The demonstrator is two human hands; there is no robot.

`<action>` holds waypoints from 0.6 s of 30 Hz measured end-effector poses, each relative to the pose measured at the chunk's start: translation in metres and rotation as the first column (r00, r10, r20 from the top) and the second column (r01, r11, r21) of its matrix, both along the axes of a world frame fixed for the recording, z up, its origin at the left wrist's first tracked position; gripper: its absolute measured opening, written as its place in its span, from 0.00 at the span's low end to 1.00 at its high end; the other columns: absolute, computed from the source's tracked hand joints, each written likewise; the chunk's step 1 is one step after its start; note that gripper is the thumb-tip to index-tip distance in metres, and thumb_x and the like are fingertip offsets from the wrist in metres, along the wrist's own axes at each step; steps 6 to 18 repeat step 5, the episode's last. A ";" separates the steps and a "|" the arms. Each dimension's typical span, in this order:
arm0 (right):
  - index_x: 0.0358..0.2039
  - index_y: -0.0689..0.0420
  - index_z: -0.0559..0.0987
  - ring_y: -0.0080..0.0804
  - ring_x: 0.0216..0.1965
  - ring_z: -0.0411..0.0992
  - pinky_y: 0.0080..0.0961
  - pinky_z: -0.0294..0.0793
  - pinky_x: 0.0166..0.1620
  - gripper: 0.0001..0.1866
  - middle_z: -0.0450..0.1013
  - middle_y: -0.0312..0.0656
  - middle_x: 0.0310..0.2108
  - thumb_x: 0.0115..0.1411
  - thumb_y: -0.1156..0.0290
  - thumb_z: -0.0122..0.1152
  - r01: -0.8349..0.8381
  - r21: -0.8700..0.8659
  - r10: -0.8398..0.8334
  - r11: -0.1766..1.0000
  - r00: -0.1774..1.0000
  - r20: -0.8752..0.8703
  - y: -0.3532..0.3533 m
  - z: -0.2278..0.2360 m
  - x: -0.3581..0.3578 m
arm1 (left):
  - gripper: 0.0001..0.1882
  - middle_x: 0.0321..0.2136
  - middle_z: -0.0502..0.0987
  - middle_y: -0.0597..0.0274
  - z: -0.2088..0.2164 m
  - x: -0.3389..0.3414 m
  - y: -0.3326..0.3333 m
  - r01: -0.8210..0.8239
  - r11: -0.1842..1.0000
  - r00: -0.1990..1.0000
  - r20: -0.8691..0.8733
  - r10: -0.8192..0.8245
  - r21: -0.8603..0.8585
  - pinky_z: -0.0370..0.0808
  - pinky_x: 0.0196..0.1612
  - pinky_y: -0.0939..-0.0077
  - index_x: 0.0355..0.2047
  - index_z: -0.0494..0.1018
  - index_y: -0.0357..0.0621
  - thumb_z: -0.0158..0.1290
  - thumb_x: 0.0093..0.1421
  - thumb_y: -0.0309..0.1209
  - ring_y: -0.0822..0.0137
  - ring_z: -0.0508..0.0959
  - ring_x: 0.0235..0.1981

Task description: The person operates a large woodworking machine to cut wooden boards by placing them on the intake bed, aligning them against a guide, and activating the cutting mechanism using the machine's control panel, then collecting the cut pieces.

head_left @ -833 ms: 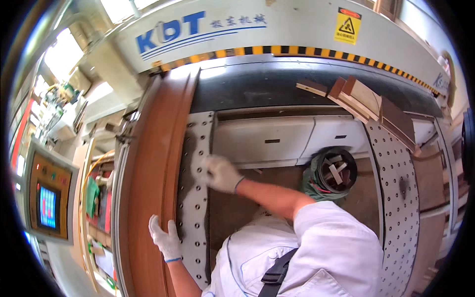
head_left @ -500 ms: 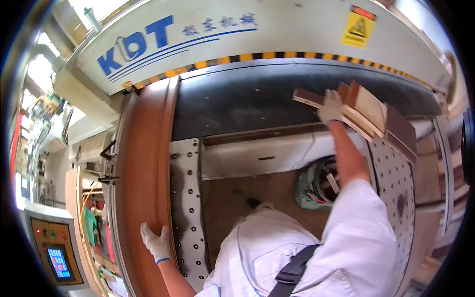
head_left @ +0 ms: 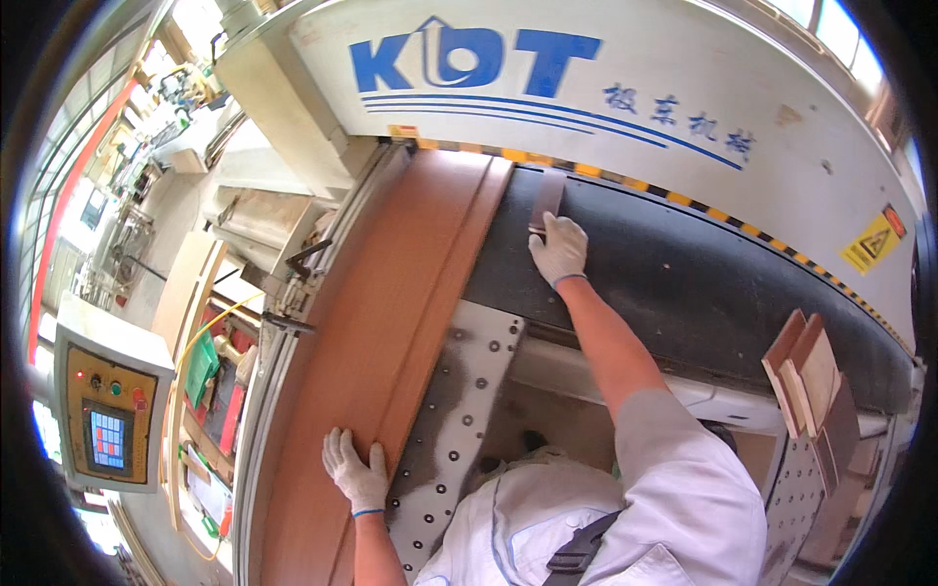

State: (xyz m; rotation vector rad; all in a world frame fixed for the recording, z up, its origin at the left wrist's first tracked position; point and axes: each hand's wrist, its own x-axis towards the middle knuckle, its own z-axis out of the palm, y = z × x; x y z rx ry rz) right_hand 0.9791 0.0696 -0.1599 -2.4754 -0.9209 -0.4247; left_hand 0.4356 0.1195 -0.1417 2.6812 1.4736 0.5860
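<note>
A long reddish-brown wood panel [head_left: 376, 313] lies on the machine's left side, its far end under the big white beam. My left hand [head_left: 355, 471], in a white glove, rests on the panel near its right edge, fingers stretched and thumb apart. My right hand [head_left: 560, 252], gloved too, is closed on the near end of a narrow brown wood strip [head_left: 550, 192]. The strip points away toward the beam over the black machine bed [head_left: 664, 259], just right of the panel, with a gap between them. My palm hides part of its near end.
A white beam [head_left: 782, 98] with a yellow-black striped lower edge spans the far side. Several wood offcuts [head_left: 816, 371] are stacked at the right. A grey support table with round studs [head_left: 459, 420] stands beside the panel. A control box with a lit screen [head_left: 107, 435] is at left.
My right hand has carried the wood strip from beside the offcut stack leftward to near the panel, turning it to point away. My left hand still rests on the panel. The view has swung left.
</note>
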 end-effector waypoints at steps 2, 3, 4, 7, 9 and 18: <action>0.50 0.55 0.74 0.51 0.49 0.73 0.53 0.69 0.54 0.20 0.74 0.50 0.41 0.60 0.63 0.62 -0.035 0.010 0.035 0.999 0.999 -0.003 0.053 -0.018 -0.001 | 0.31 0.63 0.69 0.42 0.004 0.004 -0.002 -0.022 0.999 1.000 0.019 0.022 -0.033 0.57 0.71 0.41 0.57 0.71 0.36 0.62 0.57 0.39 0.38 0.64 0.67; 0.51 0.55 0.75 0.52 0.49 0.73 0.53 0.69 0.54 0.20 0.74 0.49 0.41 0.60 0.62 0.63 0.000 -0.023 0.000 1.000 1.000 -0.029 0.076 -0.020 -0.003 | 0.31 0.63 0.69 0.42 0.001 0.003 -0.001 -0.024 0.999 1.000 0.014 0.025 -0.034 0.57 0.71 0.41 0.57 0.71 0.36 0.62 0.57 0.40 0.38 0.64 0.67; 0.51 0.54 0.75 0.53 0.49 0.73 0.54 0.69 0.53 0.21 0.74 0.48 0.42 0.60 0.62 0.63 0.035 -0.057 -0.038 0.998 0.998 -0.054 0.095 -0.020 -0.005 | 0.31 0.64 0.69 0.43 -0.001 -0.002 -0.001 -0.024 0.999 1.000 0.009 0.025 -0.035 0.56 0.72 0.42 0.57 0.71 0.37 0.62 0.57 0.40 0.38 0.64 0.67; 0.54 0.54 0.74 0.53 0.49 0.73 0.54 0.69 0.54 0.23 0.74 0.48 0.43 0.59 0.61 0.64 0.079 -0.026 -0.080 0.997 0.996 -0.040 0.111 -0.021 0.001 | 0.31 0.64 0.69 0.43 -0.003 -0.002 0.006 -0.039 0.999 0.999 0.012 0.039 -0.033 0.56 0.72 0.42 0.57 0.71 0.37 0.62 0.57 0.40 0.38 0.64 0.67; 0.54 0.54 0.74 0.53 0.49 0.73 0.54 0.69 0.54 0.23 0.74 0.48 0.43 0.59 0.61 0.64 0.079 -0.026 -0.080 0.997 0.996 -0.040 0.111 -0.021 0.001 | 0.31 0.64 0.69 0.43 -0.003 -0.002 0.006 -0.039 0.999 0.999 0.012 0.039 -0.033 0.56 0.72 0.42 0.57 0.71 0.37 0.62 0.57 0.40 0.38 0.64 0.67; 0.54 0.54 0.74 0.53 0.49 0.73 0.54 0.69 0.54 0.23 0.74 0.48 0.43 0.59 0.61 0.64 0.079 -0.026 -0.080 0.997 0.996 -0.040 0.111 -0.021 0.001 | 0.31 0.64 0.69 0.43 -0.003 -0.002 0.006 -0.039 0.999 0.999 0.012 0.039 -0.033 0.56 0.72 0.42 0.57 0.71 0.37 0.62 0.57 0.40 0.38 0.64 0.67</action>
